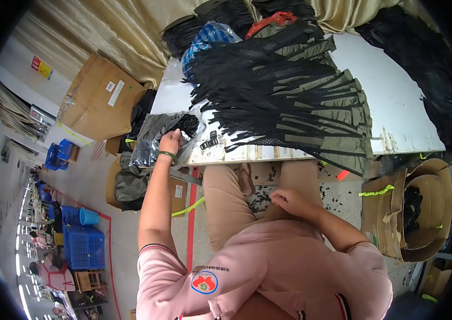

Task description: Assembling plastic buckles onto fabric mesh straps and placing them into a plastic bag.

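Resting at table's (402, 101) front-left corner: left hand (170, 143), fingers curled on plastic bag (154, 128), hold unclear. Right hand (285, 202) half-curled above lap (228, 205), contents hidden. Black buckles (209, 141) near front edge; a forearm (155, 208) brush could drop them.

The left hand (171, 143) is at a crumpled grey plastic bag (154, 129), its grip hard to tell; the right hand (285, 202) is near the beige-trousered right thigh (301, 181). Black-and-olive strappy fabric pieces (290, 93) lie on a white table (404, 98).
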A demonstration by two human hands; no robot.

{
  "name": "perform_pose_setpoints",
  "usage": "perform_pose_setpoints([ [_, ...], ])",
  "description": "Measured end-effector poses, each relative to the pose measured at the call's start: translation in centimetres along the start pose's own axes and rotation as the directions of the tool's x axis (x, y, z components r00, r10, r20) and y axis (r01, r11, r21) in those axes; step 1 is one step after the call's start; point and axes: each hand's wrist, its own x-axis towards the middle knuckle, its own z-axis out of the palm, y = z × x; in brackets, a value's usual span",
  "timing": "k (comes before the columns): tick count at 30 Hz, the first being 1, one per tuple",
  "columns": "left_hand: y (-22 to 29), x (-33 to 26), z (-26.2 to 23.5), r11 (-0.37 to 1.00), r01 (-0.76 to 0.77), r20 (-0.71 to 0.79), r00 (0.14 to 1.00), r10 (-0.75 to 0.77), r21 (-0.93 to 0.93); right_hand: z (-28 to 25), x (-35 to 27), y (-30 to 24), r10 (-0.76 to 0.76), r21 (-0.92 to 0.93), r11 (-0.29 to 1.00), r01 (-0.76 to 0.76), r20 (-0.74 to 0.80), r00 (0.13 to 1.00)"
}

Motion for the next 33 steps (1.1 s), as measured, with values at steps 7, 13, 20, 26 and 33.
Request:
perform_pose_setpoints([
  [7,-2.6,-4.2,-0.6,0.961,-0.05,0.141,0.986,0.091,-0.271,1.3,18.7,-9.0,-0.532,-0.268,0.826,0.495,-0.082,0.843],
  [13,0.3,-6.8,1.9,0.981,-0.167,-0.086,0.981,0.176,0.1,6.2,29.5,-11.7,-0.794,-0.598,0.36,0.717,0.207,0.571],
  [20,1.1,-7.7,2.5,0.944,-0.137,-0.182,0.963,0.197,0.299,7.9,32.2,-11.9,-0.433,-0.681,0.243,0.691,0.561,0.705],
  [26,-0.2,-8.0,4.8,0.979,-0.049,-0.245,0.965,0.098,0.197,8.7,31.8,-8.2,-0.151,-0.56,0.774,0.297,0.292,0.944],
  [33,0.7,-8.2,5.6,0.989,0.051,-0.301,0.954,-0.006,0.142,8.8,31.6,-7.2,0.178,-0.179,0.972,-0.153,0.133,0.975],
])
